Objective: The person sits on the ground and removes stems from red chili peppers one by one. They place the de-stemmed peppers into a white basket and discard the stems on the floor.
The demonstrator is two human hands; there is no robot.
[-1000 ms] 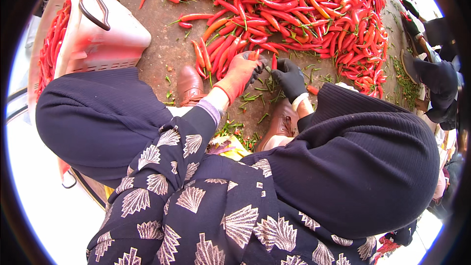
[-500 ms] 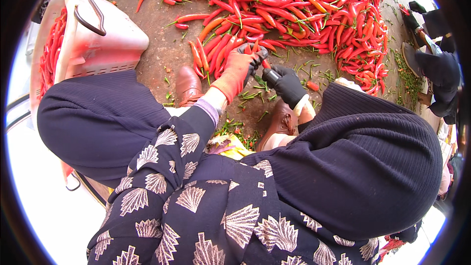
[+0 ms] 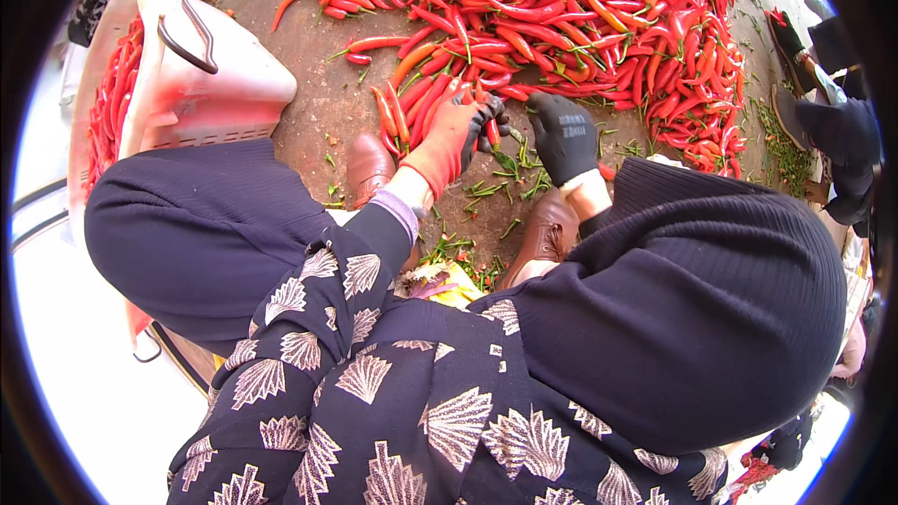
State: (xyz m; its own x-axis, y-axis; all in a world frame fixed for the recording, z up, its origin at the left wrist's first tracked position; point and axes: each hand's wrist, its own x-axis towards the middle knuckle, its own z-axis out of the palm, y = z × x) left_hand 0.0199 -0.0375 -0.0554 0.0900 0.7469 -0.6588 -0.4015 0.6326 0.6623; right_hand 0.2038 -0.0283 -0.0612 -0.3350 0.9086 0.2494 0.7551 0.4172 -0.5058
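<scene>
Left to right: one white-and-pink plastic crate point(image 3: 229, 79), with one dark carrying handle point(image 3: 190, 42) visible, contains red chillies point(image 3: 117, 98) too numerous to count. Next come the first of two brown leather shoes point(image 3: 369, 166) and the left hand point(image 3: 456, 136), one of two gloved hands, in a red-orange glove with black fingers. Its fingers are bent closed around at least one red chilli point(image 3: 493, 134), glossy, slender and tapering, located between the hands above the floor. Loose green stems point(image 3: 486, 190), uncounted, litter the floor below. The second shoe point(image 3: 540, 236) lies below the right hand point(image 3: 564, 138), black-gloved, its fingers partly curled toward the left; whether it grips anything cannot be told. Beyond both hands spreads one large heap of red chillies point(image 3: 580, 28), glossy, some orange-tinged, many green-stemmed, individually uncountable. At far right appears another person's dark shoe point(image 3: 790, 118).
</scene>
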